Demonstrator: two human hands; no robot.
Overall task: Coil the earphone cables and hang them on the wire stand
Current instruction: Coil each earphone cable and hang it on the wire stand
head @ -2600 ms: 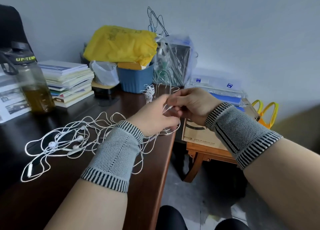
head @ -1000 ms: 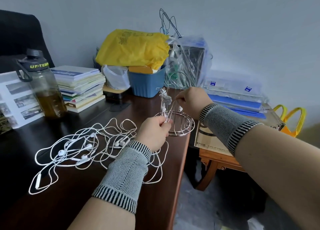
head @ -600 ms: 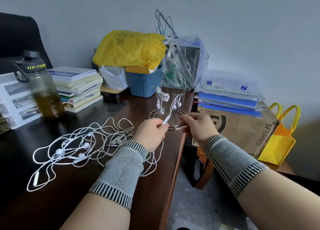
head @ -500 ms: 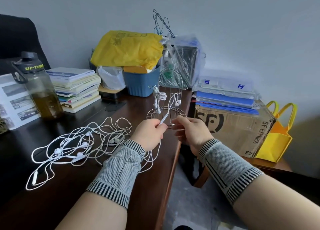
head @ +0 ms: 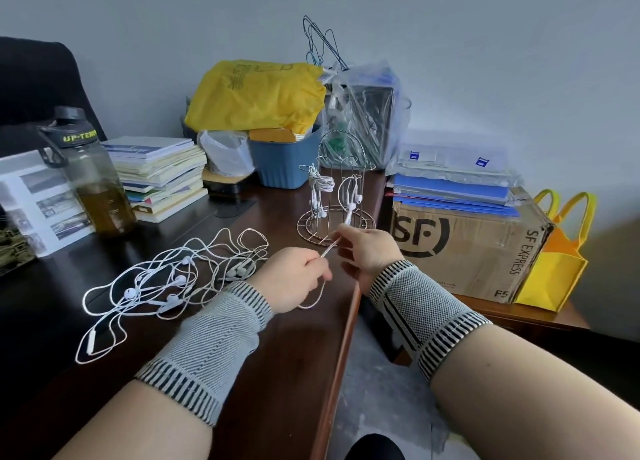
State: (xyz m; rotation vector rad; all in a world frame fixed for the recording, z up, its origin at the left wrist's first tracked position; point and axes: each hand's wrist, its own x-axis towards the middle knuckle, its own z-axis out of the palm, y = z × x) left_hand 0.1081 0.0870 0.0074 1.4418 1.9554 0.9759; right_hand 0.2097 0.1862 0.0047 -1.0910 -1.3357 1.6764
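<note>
Two hands pinch one white earphone cable taut near the tabletop's right edge, just in front of a wire stand.

The left hand (head: 294, 279) and right hand (head: 367, 248) each pinch the cable (head: 330, 246); its upper end is hooked on the wire stand (head: 337, 196), beside a coiled set (head: 320, 187). Pulling harder could likely tip the light stand off the edge. Slack runs toward the loose tangle (head: 166, 279) and may snag.

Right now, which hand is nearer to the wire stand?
Right. The right hand is just in front of the wire stand, at its base ring. The left hand is further back, towards the person.
</note>
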